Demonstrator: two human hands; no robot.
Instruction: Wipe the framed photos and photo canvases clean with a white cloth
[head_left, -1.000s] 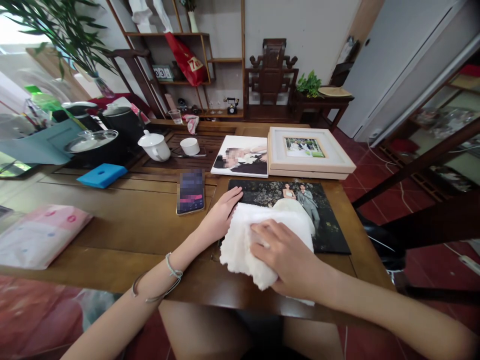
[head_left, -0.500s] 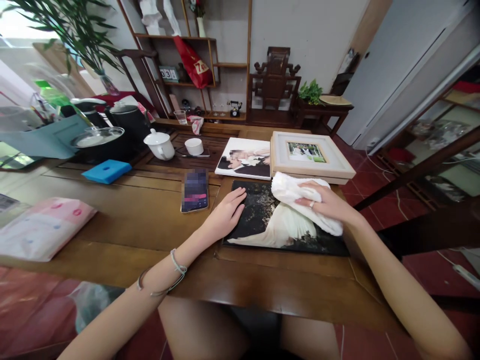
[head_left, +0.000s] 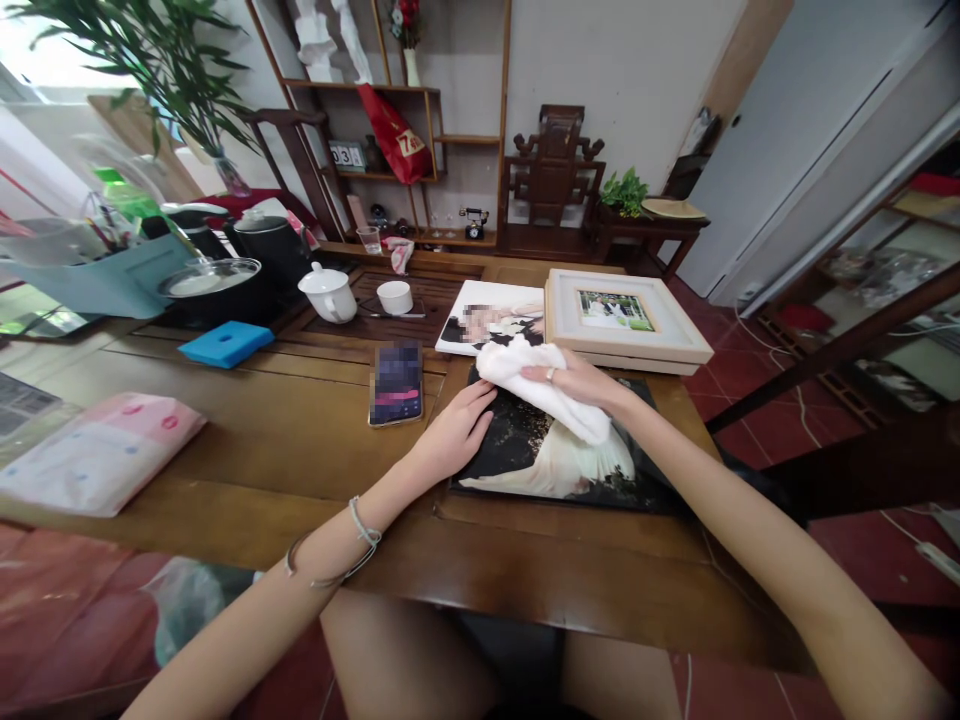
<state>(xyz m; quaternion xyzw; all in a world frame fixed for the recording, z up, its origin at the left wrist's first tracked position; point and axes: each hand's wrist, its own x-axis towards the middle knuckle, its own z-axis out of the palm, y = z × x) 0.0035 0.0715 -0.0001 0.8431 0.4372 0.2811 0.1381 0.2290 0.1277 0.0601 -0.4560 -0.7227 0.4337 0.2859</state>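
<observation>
Left hand (head_left: pixel 454 434) flat, palm down; left arm (head_left: pixel 319 548) slanting from lower left. Right hand (head_left: pixel 581 380) curled in grip; right arm (head_left: pixel 705 470) angled inward.

Soft light is received from the upper left.
That corner is overexposed; the table (head_left: pixel 570 570) is glossed by reflections; outer edges are stretched.

Home-like sitting room, carved wooden chair (head_left: pixel 553 165), display shelves (head_left: pixel 411 90), white teaware (head_left: pixel 330 300)

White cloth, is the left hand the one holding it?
No, the right hand has the white cloth, while the left hand lies at the left edge of the dark photo panel.
</observation>
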